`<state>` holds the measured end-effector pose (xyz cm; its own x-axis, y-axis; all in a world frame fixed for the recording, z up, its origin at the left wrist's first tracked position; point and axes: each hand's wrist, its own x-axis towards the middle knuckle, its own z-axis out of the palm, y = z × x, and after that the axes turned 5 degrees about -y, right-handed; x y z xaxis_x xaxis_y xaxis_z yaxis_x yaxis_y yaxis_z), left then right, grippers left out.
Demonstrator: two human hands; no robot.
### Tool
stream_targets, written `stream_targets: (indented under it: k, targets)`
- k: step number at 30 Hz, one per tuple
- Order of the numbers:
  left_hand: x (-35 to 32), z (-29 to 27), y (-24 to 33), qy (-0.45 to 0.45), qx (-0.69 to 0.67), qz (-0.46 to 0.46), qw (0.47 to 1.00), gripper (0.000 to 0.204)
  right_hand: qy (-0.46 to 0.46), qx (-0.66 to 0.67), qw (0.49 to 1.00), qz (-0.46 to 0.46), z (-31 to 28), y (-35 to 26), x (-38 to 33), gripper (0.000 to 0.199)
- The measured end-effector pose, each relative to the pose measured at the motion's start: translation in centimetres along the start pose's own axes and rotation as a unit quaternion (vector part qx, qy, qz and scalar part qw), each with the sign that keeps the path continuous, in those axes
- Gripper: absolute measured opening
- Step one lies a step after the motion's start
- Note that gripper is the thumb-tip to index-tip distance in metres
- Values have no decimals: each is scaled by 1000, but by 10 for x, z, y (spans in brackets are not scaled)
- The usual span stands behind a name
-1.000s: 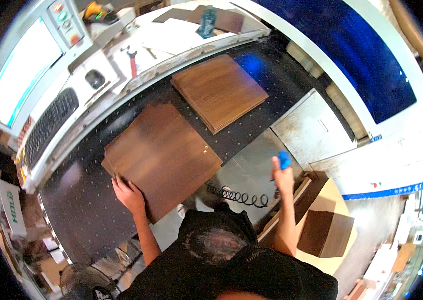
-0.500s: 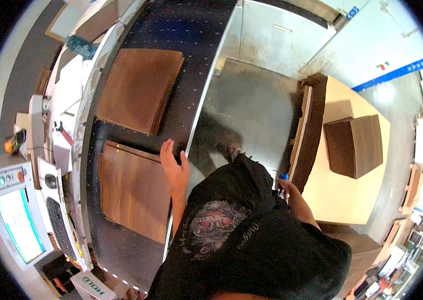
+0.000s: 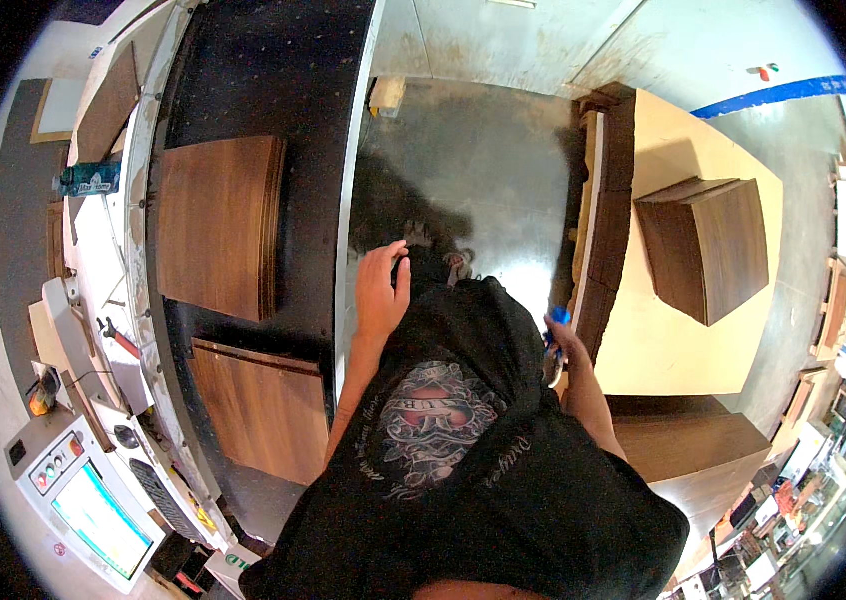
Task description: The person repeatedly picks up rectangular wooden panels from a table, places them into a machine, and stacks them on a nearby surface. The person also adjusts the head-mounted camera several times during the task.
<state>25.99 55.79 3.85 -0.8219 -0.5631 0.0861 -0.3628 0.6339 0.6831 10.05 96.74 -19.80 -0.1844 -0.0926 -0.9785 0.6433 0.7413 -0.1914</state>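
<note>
My left hand (image 3: 381, 290) hangs free beside the black machine bed (image 3: 283, 90), fingers apart, holding nothing. Two brown wood panels lie on that bed: a stack (image 3: 218, 225) further along and a single panel (image 3: 263, 410) nearer me. My right hand (image 3: 561, 345) is closed around a blue-handled tool (image 3: 555, 330), close to the edge of a stack of boards (image 3: 608, 240). My black shirt hides the lower part of both arms.
A pale board platform (image 3: 683, 340) on the right carries a stack of dark brown panels (image 3: 708, 245). More brown panels (image 3: 693, 450) lie below it. A control console with a screen (image 3: 93, 500) stands at lower left. Grey concrete floor (image 3: 483, 160) lies ahead.
The view has swung right, away from the machine bed. My left hand has come off the nearer panel and now hangs free. My right hand still carries the blue tool.
</note>
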Motion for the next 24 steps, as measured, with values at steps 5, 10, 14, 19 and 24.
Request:
stream_targets:
  k: [5, 10, 14, 19, 24]
  targets:
    - [48, 4, -20, -15, -18, 4, 1000, 19, -56, -130, 989, -52, -24, -130, 2, 52]
    - [106, 13, -47, -83, -3, -99, 992, 14, -80, -215, 972, -55, -25, -225, 2, 59]
    - [162, 13, -64, -77, -11, -95, 992, 17, -30, -160, 987, -13, -19, -269, 8, 58]
    - [237, 8, -92, 18, -44, -89, 995, 29, -23, -227, 971, -72, -32, -374, -18, 42]
    - [303, -2, -111, 59, -40, -103, 992, 29, -79, -278, 952, -102, -34, -487, -101, 43]
